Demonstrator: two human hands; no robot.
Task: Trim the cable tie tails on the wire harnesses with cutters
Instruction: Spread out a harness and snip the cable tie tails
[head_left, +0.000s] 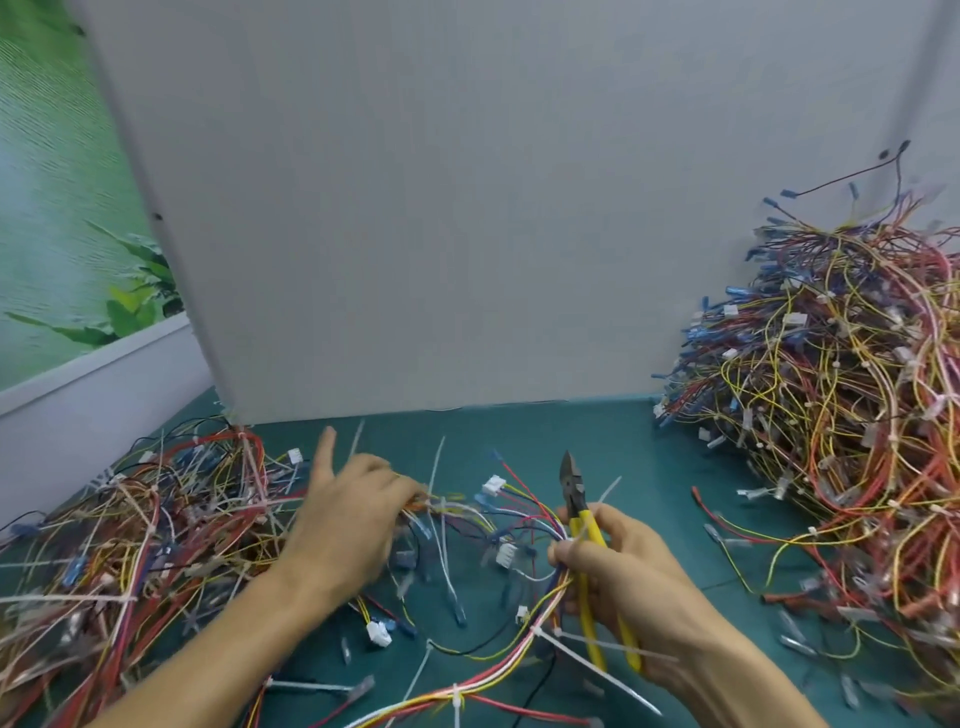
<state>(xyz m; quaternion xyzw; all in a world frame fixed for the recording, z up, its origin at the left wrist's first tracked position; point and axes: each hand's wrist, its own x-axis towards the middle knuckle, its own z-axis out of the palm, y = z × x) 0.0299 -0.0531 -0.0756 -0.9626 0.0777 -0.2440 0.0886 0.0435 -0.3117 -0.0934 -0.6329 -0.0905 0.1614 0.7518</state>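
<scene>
At 8 o'clock on the green surface (613, 436) lies the left pile (130, 545) of tangled harnesses, a low heap of red, yellow and blue wires. Behind it, at 10 o'clock, hangs a picture (62, 208) of green leaves. A grey panel (467, 208) stands upright along the far edge at 12 o'clock. Just right of the pile is the left hand (348, 514), blurred, with its fingers curled on the wires of a harness (543, 610) and one finger sticking up toward 12 o'clock. The harness runs from that hand across the middle of the surface to the right hand, then loops down to 6 o'clock. White plugs and blue terminals hang from it. The right hand (628, 582), at 5 o'clock, grips the yellow handles of the cutters (576, 499), and its thumb and forefinger pinch the harness bundle against them. The blades point to 12 o'clock and look close together. Long white tie tails (628, 692) stick out of the bundle below this hand, toward 4 o'clock. The hands are apart, each on its own stretch of the harness. At 3 o'clock the right pile (841, 415) is heaped much higher than the left one
</scene>
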